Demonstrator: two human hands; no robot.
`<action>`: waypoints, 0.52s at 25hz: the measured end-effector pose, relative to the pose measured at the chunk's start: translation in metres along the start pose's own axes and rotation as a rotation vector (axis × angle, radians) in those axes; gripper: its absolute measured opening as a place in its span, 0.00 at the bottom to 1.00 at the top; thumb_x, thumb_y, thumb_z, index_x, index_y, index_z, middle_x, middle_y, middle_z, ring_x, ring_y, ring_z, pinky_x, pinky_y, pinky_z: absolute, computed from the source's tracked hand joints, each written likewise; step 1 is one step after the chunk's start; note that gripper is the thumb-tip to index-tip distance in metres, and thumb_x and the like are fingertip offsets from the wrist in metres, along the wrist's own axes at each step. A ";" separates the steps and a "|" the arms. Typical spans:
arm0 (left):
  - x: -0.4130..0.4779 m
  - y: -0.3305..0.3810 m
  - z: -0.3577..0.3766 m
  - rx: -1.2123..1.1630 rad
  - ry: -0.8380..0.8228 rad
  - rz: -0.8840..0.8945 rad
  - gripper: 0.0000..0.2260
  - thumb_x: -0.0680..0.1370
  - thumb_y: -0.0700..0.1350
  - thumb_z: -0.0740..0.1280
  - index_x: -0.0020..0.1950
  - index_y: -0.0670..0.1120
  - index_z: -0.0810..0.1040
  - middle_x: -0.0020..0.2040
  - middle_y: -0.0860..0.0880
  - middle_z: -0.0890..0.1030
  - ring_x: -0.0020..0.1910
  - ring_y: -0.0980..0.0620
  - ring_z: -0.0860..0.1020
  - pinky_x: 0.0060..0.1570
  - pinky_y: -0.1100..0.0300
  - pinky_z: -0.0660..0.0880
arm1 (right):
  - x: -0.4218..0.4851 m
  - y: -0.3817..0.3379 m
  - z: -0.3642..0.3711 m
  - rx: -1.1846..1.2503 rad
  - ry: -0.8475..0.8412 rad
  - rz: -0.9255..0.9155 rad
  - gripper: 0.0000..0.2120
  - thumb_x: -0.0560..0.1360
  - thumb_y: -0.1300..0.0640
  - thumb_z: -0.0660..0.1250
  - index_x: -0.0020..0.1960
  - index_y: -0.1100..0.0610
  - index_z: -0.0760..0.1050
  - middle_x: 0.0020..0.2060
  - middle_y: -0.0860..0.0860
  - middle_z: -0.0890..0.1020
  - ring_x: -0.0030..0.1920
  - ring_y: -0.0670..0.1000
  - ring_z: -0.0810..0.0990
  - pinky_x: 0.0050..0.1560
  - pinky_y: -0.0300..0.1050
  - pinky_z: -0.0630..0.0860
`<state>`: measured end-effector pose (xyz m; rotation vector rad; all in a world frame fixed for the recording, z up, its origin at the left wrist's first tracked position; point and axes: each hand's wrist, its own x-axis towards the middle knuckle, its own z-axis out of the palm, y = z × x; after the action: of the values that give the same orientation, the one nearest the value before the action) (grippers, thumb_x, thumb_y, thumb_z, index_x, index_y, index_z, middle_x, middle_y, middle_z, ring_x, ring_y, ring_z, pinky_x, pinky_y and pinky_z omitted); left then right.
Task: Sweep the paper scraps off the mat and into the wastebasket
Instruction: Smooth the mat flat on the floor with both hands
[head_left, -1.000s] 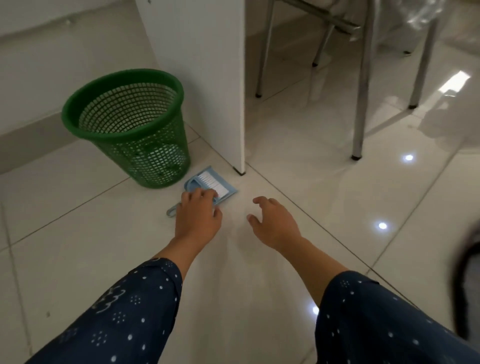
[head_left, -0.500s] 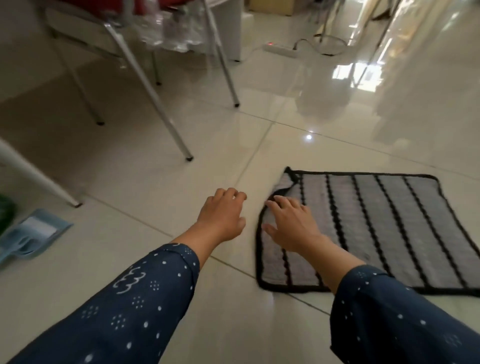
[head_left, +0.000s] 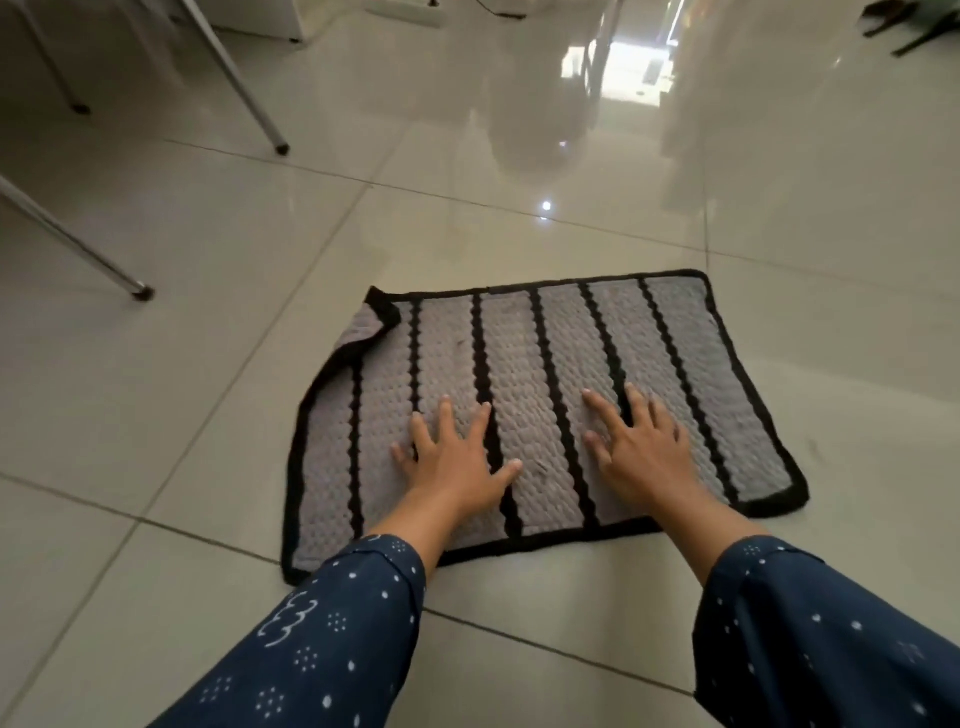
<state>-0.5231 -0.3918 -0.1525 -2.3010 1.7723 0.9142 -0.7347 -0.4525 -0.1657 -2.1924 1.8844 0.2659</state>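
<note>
Mat (head_left: 613, 374): grey quilted floor mat with black stripes running front to back and a black border, lying flat on the tiled floor (head_left: 208, 270) in the middle of the view.
Mat corner: the far left corner (head_left: 366, 325) is folded over onto the mat's own top.
Mat surface: a few small dark specks show on the grey bands; they are too small to tell what they are.
Left hand (head_left: 457, 465): palm down on the near left part of the mat, fingers spread wide and flat, thumb out to the right; nothing held.
Right hand (head_left: 641, 454): palm down on the near middle of the mat, just right of the left hand and apart from it, fingers fanned open across a black stripe; nothing held.
Sleeves: both forearms come in from the bottom edge in dark blue sleeves (head_left: 322, 639) with small white dots and cloud outlines.
Floor: glossy pale tiles with grey grout lines, reflecting light at the top.
Chair legs (head_left: 244, 83): slim metal legs with dark feet stand on the tiles at upper left, well apart from the mat.
</note>
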 end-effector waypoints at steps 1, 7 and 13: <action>0.002 0.004 0.005 0.005 0.017 -0.023 0.38 0.73 0.71 0.55 0.78 0.62 0.43 0.79 0.47 0.36 0.76 0.35 0.36 0.70 0.32 0.38 | -0.001 0.005 0.003 0.008 -0.010 0.012 0.26 0.80 0.37 0.46 0.77 0.35 0.44 0.80 0.52 0.49 0.79 0.60 0.49 0.74 0.64 0.54; 0.014 -0.003 0.007 0.086 0.066 -0.087 0.44 0.65 0.80 0.45 0.77 0.63 0.41 0.79 0.48 0.33 0.75 0.35 0.33 0.69 0.31 0.36 | -0.022 -0.016 0.012 0.007 0.032 0.052 0.28 0.79 0.33 0.42 0.77 0.35 0.40 0.79 0.52 0.50 0.77 0.61 0.50 0.69 0.69 0.57; 0.005 -0.030 0.008 0.099 0.046 -0.096 0.44 0.65 0.80 0.49 0.77 0.63 0.43 0.78 0.51 0.30 0.75 0.38 0.30 0.70 0.32 0.35 | -0.069 -0.043 0.032 0.021 0.010 0.024 0.30 0.78 0.32 0.42 0.77 0.36 0.39 0.78 0.53 0.53 0.73 0.61 0.54 0.66 0.67 0.58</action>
<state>-0.4979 -0.3830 -0.1696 -2.3392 1.6671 0.7476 -0.7024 -0.3723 -0.1739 -2.1631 1.9110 0.2393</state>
